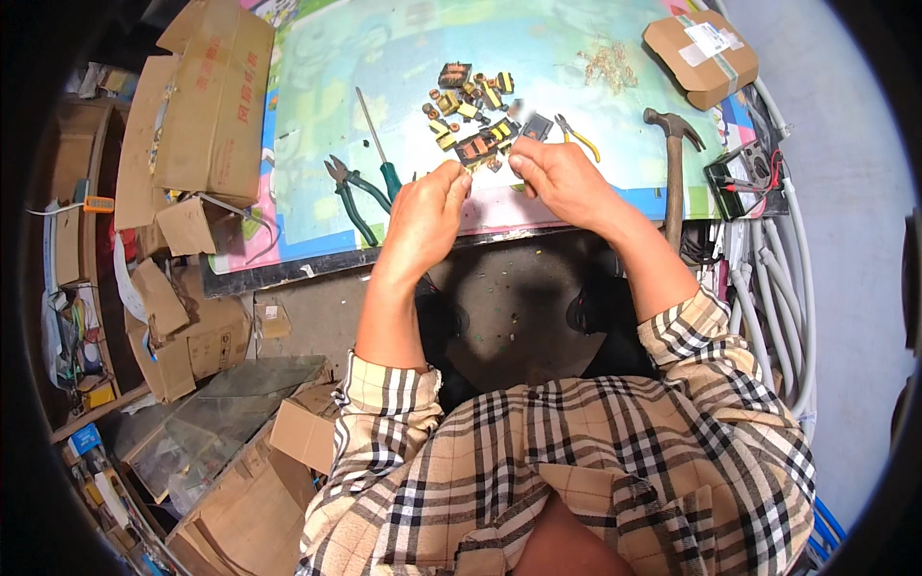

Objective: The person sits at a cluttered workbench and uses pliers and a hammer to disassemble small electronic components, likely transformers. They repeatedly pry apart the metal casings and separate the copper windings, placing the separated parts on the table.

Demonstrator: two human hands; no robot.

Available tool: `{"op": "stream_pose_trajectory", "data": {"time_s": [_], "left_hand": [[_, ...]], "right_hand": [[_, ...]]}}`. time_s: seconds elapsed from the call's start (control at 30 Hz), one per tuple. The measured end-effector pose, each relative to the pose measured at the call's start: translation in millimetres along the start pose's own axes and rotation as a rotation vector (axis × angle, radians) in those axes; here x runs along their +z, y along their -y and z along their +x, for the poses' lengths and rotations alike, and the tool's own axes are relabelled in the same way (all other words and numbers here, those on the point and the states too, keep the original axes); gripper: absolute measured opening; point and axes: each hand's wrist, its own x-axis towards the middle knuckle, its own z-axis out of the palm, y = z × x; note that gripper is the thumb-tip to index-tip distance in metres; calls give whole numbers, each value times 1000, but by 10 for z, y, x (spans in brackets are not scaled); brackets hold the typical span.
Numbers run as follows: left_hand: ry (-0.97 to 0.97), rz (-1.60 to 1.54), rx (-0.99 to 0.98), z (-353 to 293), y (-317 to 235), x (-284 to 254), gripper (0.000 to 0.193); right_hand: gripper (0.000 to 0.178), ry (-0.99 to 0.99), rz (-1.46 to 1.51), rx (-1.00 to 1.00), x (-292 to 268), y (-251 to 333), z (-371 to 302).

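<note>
My left hand point(427, 211) and my right hand point(567, 182) are raised over the table's near edge, a small gap between them. The fingers of both are pinched closed. Whatever they grip is too small and too covered to make out; a coppery bit shows by the left fingertips. Just beyond lies a pile of small transformers and coils point(492, 96), with yellow tape and copper windings. A larger copper-wound transformer point(475, 148) sits nearest my fingers. Close to my right hand are a dark grey block point(538, 127) and small yellow-handled cutters point(582, 141).
Left of the pile lie a long screwdriver point(371, 127) and green-handled pliers point(357, 204). A claw hammer point(675, 163), a meter with red leads point(744, 182) and a cardboard box point(701, 60) are rightward. Wire scraps point(609, 65) lie far back. Cardboard point(216, 96) stands at left.
</note>
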Motion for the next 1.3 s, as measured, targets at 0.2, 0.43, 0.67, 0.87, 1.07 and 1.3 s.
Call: {"op": "stream_pose_trajectory", "data": {"time_s": [0.2,0.43,0.67,0.87,1.07,1.3], "left_hand": [[-377,-583,-61,162,18,318,24],[-42,-1294,-368,227,88,163,16],[-58,-1183,-425,236,-4,358,32],[-215,-1039,-355,238,-31,327,37],[-196,-1088,-226,176,143,433,34],[-92,-1570,-493,39,149,237,34]], "right_hand": [[26,0,263,136,426,243,-71],[23,47,307,214,459,219,-70],[20,-10,30,24,512,77,-67],[36,163,253,124,386,65,-9],[34,439,846,325,455,155,-38],[20,393,445,206,613,241,-171]]}}
